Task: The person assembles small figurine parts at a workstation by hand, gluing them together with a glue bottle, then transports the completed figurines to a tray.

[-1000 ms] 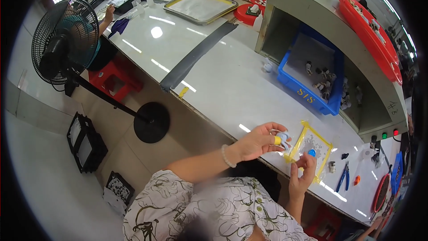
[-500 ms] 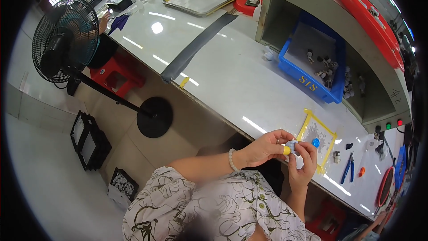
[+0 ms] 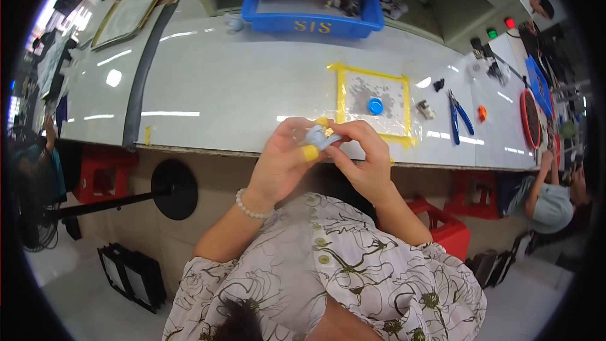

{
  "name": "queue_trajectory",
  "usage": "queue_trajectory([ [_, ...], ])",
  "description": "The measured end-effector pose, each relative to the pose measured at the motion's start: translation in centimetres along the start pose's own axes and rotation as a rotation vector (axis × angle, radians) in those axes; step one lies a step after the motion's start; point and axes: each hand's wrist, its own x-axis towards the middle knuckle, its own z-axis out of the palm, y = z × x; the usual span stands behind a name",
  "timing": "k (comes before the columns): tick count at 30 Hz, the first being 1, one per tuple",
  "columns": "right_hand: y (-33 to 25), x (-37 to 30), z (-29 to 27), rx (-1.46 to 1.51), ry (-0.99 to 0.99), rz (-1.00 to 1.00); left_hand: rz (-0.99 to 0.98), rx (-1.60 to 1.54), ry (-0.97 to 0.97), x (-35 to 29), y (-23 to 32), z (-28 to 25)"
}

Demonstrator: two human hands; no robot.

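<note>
Both hands meet in front of me at the table's front edge. My left hand [image 3: 281, 161], with yellow wraps on its thumb and a fingertip, is closed around a small light blue-grey plastic part [image 3: 317, 139]. The fingers of my right hand [image 3: 366, 155] pinch the same part from the other side. A small gold-coloured piece [image 3: 329, 131] shows on top of it between the fingertips; whether it is fixed there I cannot tell. Just beyond the hands, a round blue cap-like thing [image 3: 375, 106] sits on a yellow-taped sheet [image 3: 406, 108] with grey smudges.
Right of the sheet lie a small white-and-grey part [image 3: 425, 110], blue-handled nippers [image 3: 459, 117] and an orange piece [image 3: 482, 113]. A blue bin [image 3: 315, 26] of small parts stands behind. A red round tray [image 3: 531, 120] is farther right. Other people sit at both sides.
The head view has swung round to the right, so the table edge now runs level. Both hands still hold the blue-grey part; a gold-coloured piece now shows on it.
</note>
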Motion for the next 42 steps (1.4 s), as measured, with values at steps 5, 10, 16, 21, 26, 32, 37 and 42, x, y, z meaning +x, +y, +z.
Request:
queue_trajectory([
  [5,0.6,-0.3,-0.8,0.107,-0.018,0.043,-0.012,0.056,0.034,0.8,-0.3,0.2],
  [10,0.7,-0.3,-1.1,0.099,-0.022,0.037,0.028,0.098,0.034,0.9,-0.6,0.2],
  [16,1.3,-0.6,-1.3,-0.041,-0.029,-0.054,0.06,0.428,0.045,1.0,-0.2,0.8],
  [21,1.5,-0.5,-1.2,-0.055,-0.006,-0.158,0.03,0.508,0.061,1.3,-0.4,0.1],
  [26,1.9,0.1,-0.8,-0.081,0.047,-0.187,0.1,0.517,0.089,2.0,-0.8,-0.6],
  [32,2.8,0.0,-0.6,-0.016,0.056,-0.058,0.138,0.493,0.091,2.8,-0.9,-0.7],
  [37,3.3,-1.0,0.0,0.096,0.085,-0.018,0.18,0.493,0.096,2.4,-1.5,-1.3],
  [42,3.0,-1.3,0.1,0.209,0.085,0.08,0.169,0.519,0.084,2.3,-1.5,-1.5],
])
